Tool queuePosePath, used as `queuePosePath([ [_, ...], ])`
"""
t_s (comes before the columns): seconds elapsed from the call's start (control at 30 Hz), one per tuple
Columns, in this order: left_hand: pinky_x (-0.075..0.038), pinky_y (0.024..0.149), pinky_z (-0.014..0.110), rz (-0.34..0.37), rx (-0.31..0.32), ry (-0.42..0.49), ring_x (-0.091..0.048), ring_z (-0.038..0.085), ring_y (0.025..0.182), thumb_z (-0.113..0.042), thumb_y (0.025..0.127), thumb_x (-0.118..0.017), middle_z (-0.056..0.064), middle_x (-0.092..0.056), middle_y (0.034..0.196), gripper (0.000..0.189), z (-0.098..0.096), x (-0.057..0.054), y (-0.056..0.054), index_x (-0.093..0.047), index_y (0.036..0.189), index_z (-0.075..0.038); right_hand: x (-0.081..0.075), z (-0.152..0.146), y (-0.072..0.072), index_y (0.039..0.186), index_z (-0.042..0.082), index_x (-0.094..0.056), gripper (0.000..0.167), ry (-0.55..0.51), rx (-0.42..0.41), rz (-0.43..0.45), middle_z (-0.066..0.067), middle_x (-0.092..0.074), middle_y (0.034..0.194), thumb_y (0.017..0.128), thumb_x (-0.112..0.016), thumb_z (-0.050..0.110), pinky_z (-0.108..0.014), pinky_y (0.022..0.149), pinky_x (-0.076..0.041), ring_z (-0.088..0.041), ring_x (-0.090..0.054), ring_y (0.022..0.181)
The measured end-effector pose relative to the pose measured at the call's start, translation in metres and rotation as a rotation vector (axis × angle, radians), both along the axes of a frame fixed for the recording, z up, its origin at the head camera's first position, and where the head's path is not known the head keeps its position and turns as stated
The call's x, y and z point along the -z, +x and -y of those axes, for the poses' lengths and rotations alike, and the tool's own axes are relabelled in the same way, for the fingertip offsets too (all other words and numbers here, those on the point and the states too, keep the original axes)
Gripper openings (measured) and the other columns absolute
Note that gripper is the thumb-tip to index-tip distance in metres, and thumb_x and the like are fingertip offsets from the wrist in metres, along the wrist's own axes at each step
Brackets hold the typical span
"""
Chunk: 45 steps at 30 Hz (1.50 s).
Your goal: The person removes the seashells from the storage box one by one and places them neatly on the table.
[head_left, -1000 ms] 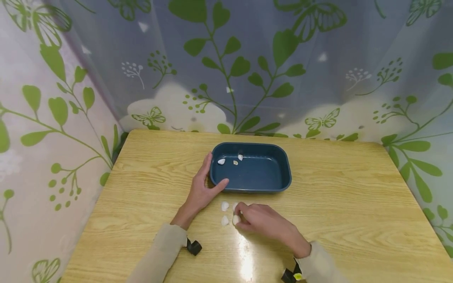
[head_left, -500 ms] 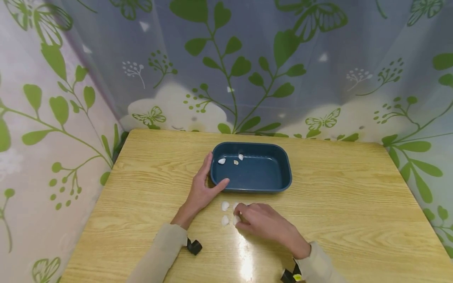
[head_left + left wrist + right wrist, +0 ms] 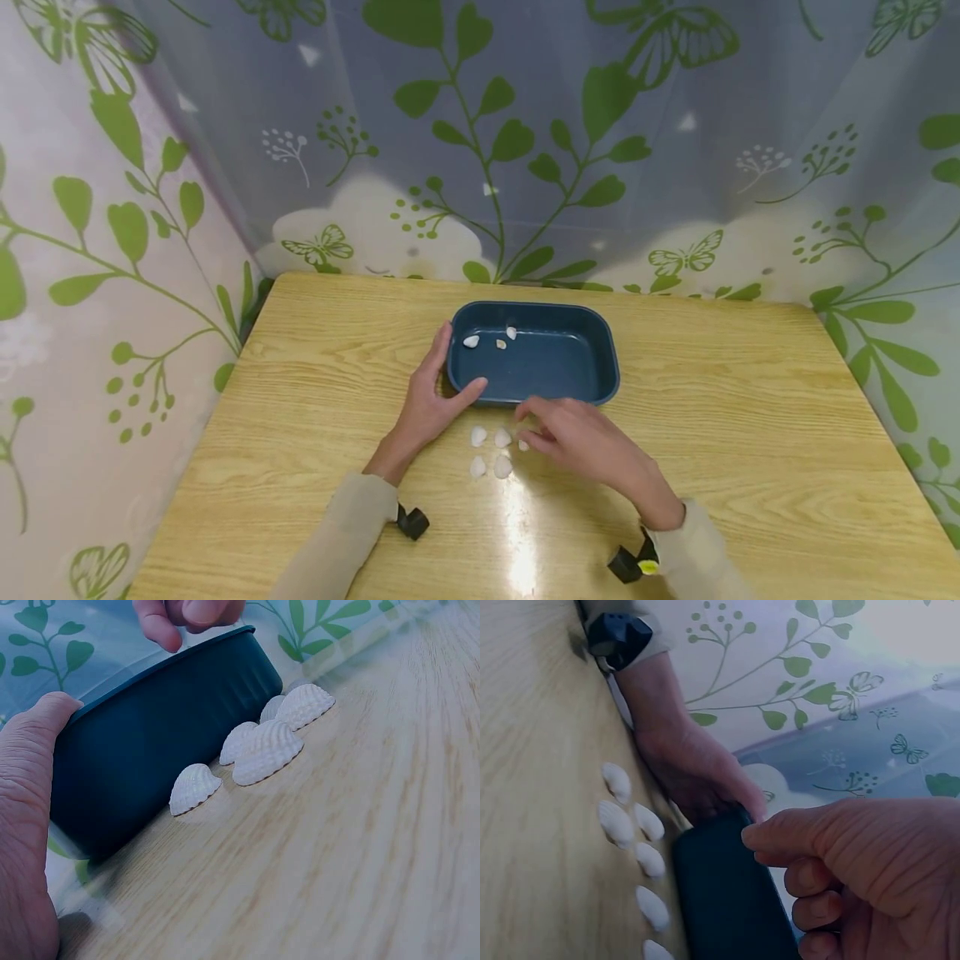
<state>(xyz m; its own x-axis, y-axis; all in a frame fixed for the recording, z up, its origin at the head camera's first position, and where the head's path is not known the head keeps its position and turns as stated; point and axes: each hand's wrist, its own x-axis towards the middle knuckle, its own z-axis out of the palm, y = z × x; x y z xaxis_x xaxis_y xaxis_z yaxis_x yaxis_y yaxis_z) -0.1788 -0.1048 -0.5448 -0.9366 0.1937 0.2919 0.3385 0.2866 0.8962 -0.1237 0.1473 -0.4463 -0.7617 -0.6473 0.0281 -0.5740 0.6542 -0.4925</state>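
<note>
Leaf-print curtain [image 3: 300,125] at the back, wood-grain tabletop [image 3: 750,417] below.

Head view: blue bin [image 3: 551,367] mid-tabletop, three small pieces [image 3: 471,342] inside, toward its left half. Left hand [image 3: 427,408] spans the bin's near-left corner: fingers straight along the left wall, thumb over the near rim. Shells [image 3: 503,467] sit between bin and person: two in the near row, two in the far row, a fifth just beside the right thumb. Change: half a second ago the right hand [image 3: 592,442] had its fingers on the right shell of the near row; now it's up by the bin's near rim and that shell lies free. My read: that shell is placed and the two-row layout stands. Right thumb and index are part-spread, nothing visible between them.

Left wrist view: shells ribbed side up along the bin's near wall. Left thumb touches the rim at the corner.

Right wrist view: six shells showing, last one cut by the frame. Right index forward, other fingers loosely curled; no shell seen in them.
</note>
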Motion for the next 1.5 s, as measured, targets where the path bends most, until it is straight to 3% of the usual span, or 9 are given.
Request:
queuePosePath([
  [0.2, -0.019, 0.127, 0.054, -0.001, 0.001, 0.006, -0.013, 0.022, 0.161, -0.036, 0.095, -0.078, 0.012, -0.015, 0.175, 0.100, 0.000, 0.000, 0.000, -0.015, 0.169, -0.017, -0.008, -0.005, -0.011, 0.114, 0.006, -0.072, 0.017, -0.007, 0.029, -0.078, 0.016, -0.046, 0.059, 0.100, -0.073, 0.017, -0.020, 0.048, -0.029, 0.002, -0.036, 0.050],
  [0.37, -0.019, 0.128, 0.053, 0.007, 0.007, 0.008, -0.012, 0.020, 0.161, -0.040, 0.094, -0.078, 0.011, -0.014, 0.175, 0.101, 0.000, 0.000, -0.001, -0.014, 0.169, -0.019, -0.006, -0.006, -0.028, 0.118, 0.005, -0.071, 0.022, -0.008, 0.078, -0.102, 0.014, -0.045, 0.059, 0.101, -0.071, 0.019, -0.021, 0.045, -0.029, -0.001, -0.037, 0.049],
  [0.53, -0.019, 0.127, 0.053, 0.004, 0.005, 0.001, -0.013, 0.021, 0.161, -0.044, 0.094, -0.078, 0.011, -0.015, 0.175, 0.101, 0.000, 0.000, -0.001, -0.014, 0.169, -0.019, 0.002, -0.002, -0.050, 0.123, 0.003, -0.069, 0.027, 0.015, 0.105, -0.058, 0.010, -0.048, 0.061, 0.103, -0.069, 0.021, -0.024, 0.045, -0.031, -0.005, -0.041, 0.049],
  [0.8, -0.020, 0.128, 0.051, 0.016, 0.001, -0.009, -0.013, 0.019, 0.160, -0.043, 0.095, -0.077, 0.010, -0.015, 0.175, 0.100, 0.000, -0.001, 0.000, -0.014, 0.169, -0.021, 0.015, 0.022, -0.083, 0.133, 0.003, -0.064, 0.035, 0.106, 0.067, 0.044, 0.006, -0.060, 0.074, 0.106, -0.064, 0.026, -0.026, 0.052, -0.042, -0.009, -0.053, 0.058],
  [0.87, -0.020, 0.127, 0.051, 0.018, 0.001, -0.008, -0.013, 0.019, 0.160, -0.042, 0.095, -0.076, 0.011, -0.014, 0.175, 0.099, 0.001, -0.001, 0.000, -0.014, 0.169, -0.021, 0.017, 0.030, -0.089, 0.136, 0.003, -0.062, 0.038, 0.135, 0.056, 0.052, 0.001, -0.066, 0.083, 0.106, -0.063, 0.026, -0.029, 0.056, -0.047, -0.012, -0.058, 0.064],
  [0.97, -0.020, 0.128, 0.051, 0.020, 0.002, -0.007, -0.013, 0.018, 0.160, -0.042, 0.096, -0.076, 0.011, -0.014, 0.175, 0.099, 0.001, -0.002, 0.001, -0.014, 0.170, -0.021, 0.021, 0.039, -0.097, 0.144, 0.002, -0.055, 0.046, 0.168, 0.044, 0.046, -0.008, -0.073, 0.112, 0.106, -0.064, 0.027, -0.036, 0.072, -0.058, -0.020, -0.069, 0.086],
  [1.1, -0.020, 0.128, 0.051, 0.014, 0.008, -0.006, -0.013, 0.018, 0.160, -0.044, 0.096, -0.076, 0.011, -0.014, 0.175, 0.099, 0.001, -0.001, 0.001, -0.014, 0.170, -0.020, 0.025, 0.048, -0.103, 0.154, 0.002, -0.045, 0.056, 0.178, 0.036, 0.044, -0.015, -0.062, 0.145, 0.107, -0.063, 0.026, -0.045, 0.092, -0.059, -0.030, -0.070, 0.114],
  [1.33, -0.021, 0.127, 0.051, 0.004, 0.013, 0.007, -0.013, 0.019, 0.160, -0.043, 0.096, -0.076, 0.013, -0.014, 0.175, 0.099, 0.001, 0.000, 0.000, -0.014, 0.169, -0.021, 0.032, 0.059, -0.112, 0.158, 0.003, -0.040, 0.055, 0.209, 0.046, 0.062, -0.015, -0.072, 0.117, 0.109, -0.056, 0.023, -0.040, 0.071, -0.056, -0.024, -0.070, 0.086],
  [1.5, -0.021, 0.127, 0.050, 0.000, 0.010, 0.005, -0.014, 0.020, 0.160, -0.042, 0.096, -0.076, 0.014, -0.014, 0.175, 0.099, 0.001, 0.001, -0.001, -0.014, 0.169, -0.020, 0.035, 0.063, -0.115, 0.157, 0.004, -0.043, 0.052, 0.240, 0.064, 0.055, -0.014, -0.071, 0.124, 0.110, -0.055, 0.024, -0.041, 0.074, -0.057, -0.025, -0.070, 0.094],
])
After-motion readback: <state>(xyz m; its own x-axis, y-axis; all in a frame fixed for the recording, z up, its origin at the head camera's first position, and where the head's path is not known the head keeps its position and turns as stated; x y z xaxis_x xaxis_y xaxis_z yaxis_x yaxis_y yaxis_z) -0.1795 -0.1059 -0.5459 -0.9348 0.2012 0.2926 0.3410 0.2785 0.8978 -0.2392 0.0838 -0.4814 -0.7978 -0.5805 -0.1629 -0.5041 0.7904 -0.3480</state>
